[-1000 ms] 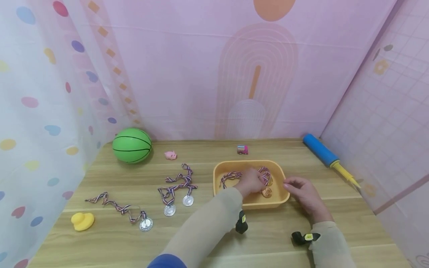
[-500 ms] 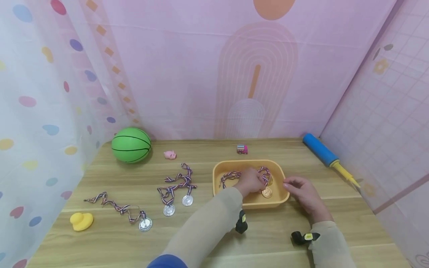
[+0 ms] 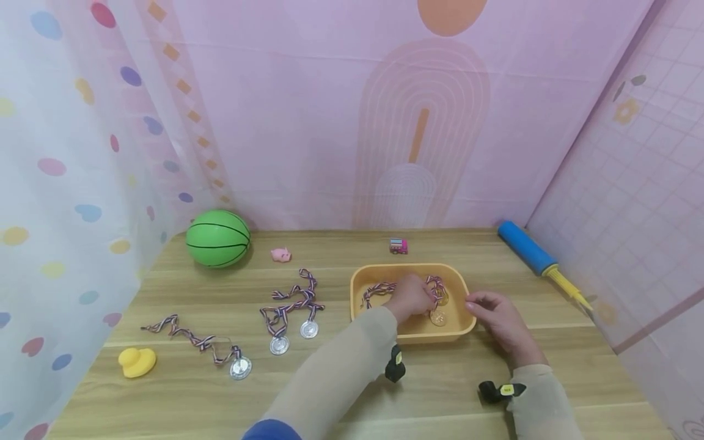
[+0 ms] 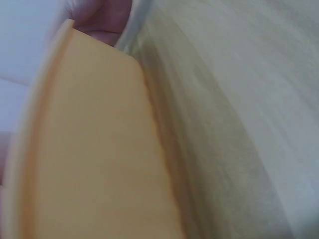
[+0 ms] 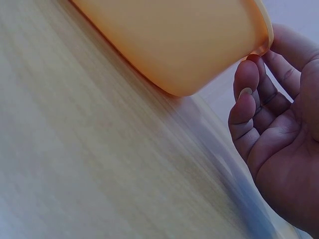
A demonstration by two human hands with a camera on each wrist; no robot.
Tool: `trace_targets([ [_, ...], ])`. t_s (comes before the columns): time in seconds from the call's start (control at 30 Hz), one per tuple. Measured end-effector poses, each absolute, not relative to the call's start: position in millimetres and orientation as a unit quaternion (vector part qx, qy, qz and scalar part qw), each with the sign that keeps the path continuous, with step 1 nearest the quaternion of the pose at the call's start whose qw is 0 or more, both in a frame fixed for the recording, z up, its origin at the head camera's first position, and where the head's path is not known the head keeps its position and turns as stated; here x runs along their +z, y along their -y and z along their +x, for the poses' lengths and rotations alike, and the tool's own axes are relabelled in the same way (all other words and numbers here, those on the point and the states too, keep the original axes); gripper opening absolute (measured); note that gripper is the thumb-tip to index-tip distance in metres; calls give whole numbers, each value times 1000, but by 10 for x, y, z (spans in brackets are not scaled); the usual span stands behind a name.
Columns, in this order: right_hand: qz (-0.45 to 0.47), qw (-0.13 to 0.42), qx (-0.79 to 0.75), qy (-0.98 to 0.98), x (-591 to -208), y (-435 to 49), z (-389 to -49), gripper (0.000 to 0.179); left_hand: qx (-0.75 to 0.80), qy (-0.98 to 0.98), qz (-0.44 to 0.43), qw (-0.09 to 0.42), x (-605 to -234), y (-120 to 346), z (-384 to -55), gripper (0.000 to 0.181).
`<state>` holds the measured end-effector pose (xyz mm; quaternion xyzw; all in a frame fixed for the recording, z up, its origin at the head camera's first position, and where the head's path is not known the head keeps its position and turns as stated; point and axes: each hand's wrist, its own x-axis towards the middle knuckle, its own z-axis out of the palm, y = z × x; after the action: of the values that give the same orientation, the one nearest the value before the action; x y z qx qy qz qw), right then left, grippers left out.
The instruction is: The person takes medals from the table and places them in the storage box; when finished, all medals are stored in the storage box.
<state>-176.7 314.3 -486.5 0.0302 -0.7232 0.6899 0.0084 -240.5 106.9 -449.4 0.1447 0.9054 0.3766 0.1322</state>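
Pink printed cloth [image 3: 275, 122] is hung behind a wood-grained table [image 3: 440, 397], on which an orange tray [image 3: 440, 338] is set right of centre. Inside it, striped ribbons [image 3: 378, 291] are bunched, and a gold medal [image 3: 438, 318] is seen just beyond the fingertips of the left hand [image 3: 410, 298]; a second gold medal [image 3: 443, 298] is partly covered behind it. Though the left hand's fingers are bent toward the ribbons, whether any strand is pinched cannot be told, since the tips are hidden in the head view and the tray's outer wall blocks the left wrist view. By the right hand [image 3: 502, 321], the tray's right-hand rim is pinched between thumb and finger. Three silver medals [image 3: 279, 345] are laid on the table, well apart to the left. As a judgement, the rim is best steadied lightly, without being tipped; a single strand should be handled near its medal, because bunched ribbons could easily be dragged along together, and jerks should be avoided.
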Motion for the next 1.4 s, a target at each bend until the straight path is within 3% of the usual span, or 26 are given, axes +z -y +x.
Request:
trace_targets([
  [0.4,38,4,686,727,-4840,-3130,-1770,27,521,-818,194,147,-3919,-434,-2249,9],
  [0.63,41,5,683,729,-4814,-3142,-1767,20,551,-814,156,100,-3784,359,-2060,14],
  [1.0,21,1,681,732,-4780,-3097,-1715,20,538,-839,68,43,-4144,1227,-1943,21],
  [1.4,16,0,686,727,-4778,-3092,-1710,20,471,-877,90,41,-4586,1433,-2026,13],
])
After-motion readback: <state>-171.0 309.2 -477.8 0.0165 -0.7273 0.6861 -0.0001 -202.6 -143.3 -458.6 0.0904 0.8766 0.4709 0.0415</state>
